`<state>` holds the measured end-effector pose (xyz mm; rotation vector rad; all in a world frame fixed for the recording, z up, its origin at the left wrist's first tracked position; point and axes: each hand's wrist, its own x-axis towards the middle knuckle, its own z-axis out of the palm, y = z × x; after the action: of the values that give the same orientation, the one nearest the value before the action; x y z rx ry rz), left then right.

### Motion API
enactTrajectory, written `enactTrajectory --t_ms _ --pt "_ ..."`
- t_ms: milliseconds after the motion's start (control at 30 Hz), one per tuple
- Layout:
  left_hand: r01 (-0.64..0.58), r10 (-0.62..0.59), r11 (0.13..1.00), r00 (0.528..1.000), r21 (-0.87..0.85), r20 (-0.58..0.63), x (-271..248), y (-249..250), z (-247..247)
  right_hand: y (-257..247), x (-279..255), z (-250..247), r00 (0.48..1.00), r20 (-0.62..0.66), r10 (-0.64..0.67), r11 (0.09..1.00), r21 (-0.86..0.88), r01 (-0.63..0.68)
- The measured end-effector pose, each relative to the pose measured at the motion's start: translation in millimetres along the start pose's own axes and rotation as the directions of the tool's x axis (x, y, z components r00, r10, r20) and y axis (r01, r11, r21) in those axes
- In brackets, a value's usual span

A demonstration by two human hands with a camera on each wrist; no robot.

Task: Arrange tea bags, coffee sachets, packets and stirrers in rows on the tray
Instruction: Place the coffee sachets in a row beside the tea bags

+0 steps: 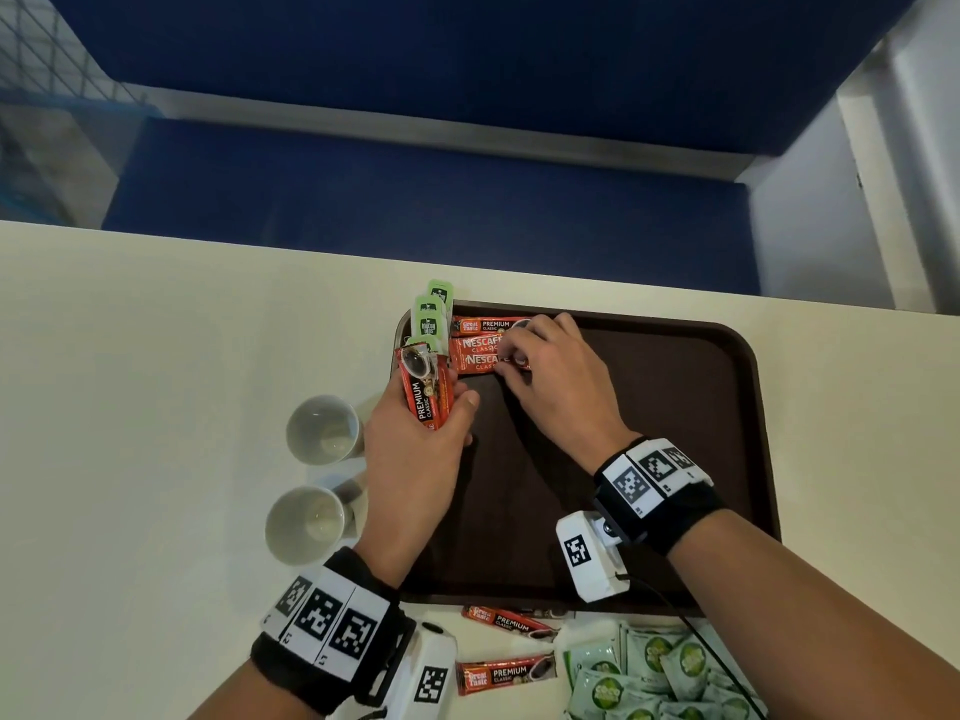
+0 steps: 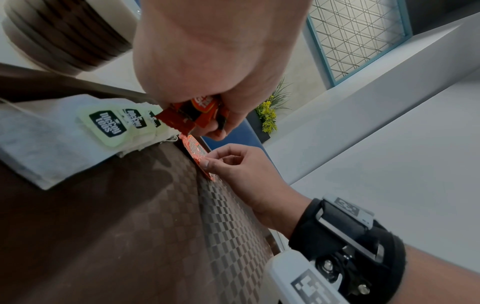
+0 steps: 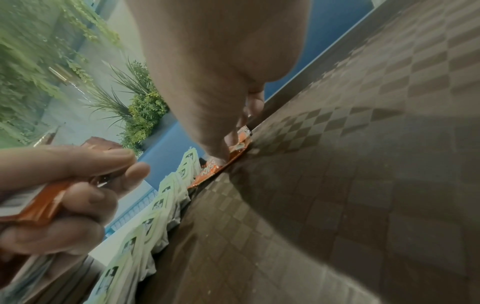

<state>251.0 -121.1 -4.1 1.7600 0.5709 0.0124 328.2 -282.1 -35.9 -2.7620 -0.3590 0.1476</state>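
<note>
A brown tray [image 1: 649, 407] lies on the cream table. Several tea bags [image 1: 430, 324] with green tags overlap in a column along its left edge. Beside them, three red coffee sachets [image 1: 480, 345] lie in a row at the tray's far left corner. My right hand [image 1: 511, 356] rests on the tray and pinches the end of the nearest Nescafe sachet [image 2: 201, 159] between thumb and forefinger. My left hand [image 1: 452, 402] hovers over the tray's left edge and grips a bundle of red Great Taste sachets [image 1: 423, 394] upright in its curled fingers.
Two white paper cups [image 1: 324, 428] [image 1: 306, 522] stand left of the tray. Two loose red sachets [image 1: 506, 618] [image 1: 504, 675] and a heap of green-and-white packets [image 1: 654, 672] lie on the table near me. A blue bench runs beyond the far table edge.
</note>
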Motion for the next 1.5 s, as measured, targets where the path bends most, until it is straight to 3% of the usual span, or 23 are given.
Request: enactTrajectory --t_ms 233,433,833,1000,1200,1500 --pt "-0.02 0.02 1.0 1.0 0.018 -0.001 4 0 -1 2 2 -2 0.999 -0.046 0.005 0.995 0.096 0.0" --pt "-0.007 0.007 1.0 1.0 0.009 0.011 2 0 -2 5 2 2 0.994 -0.039 -0.1 0.995 0.002 0.1" --pt "0.004 -0.004 1.0 1.0 0.0 0.013 1 -3 -2 4 2 3 0.996 -0.041 -0.085 0.996 -0.002 0.085" --pt "0.004 -0.004 1.0 1.0 -0.006 0.021 1 -1 -4 12 2 1 0.994 -0.093 0.05 0.986 0.161 -0.035" --pt "0.006 -0.008 0.999 0.999 0.032 0.051 4 -1 -5 24 -10 2 0.957 -0.103 0.27 0.902 0.374 -0.214" --pt "-0.016 0.012 0.998 0.997 0.053 0.08 6 5 1 16 -7 1 0.954 -0.052 0.296 0.858 0.453 -0.242"
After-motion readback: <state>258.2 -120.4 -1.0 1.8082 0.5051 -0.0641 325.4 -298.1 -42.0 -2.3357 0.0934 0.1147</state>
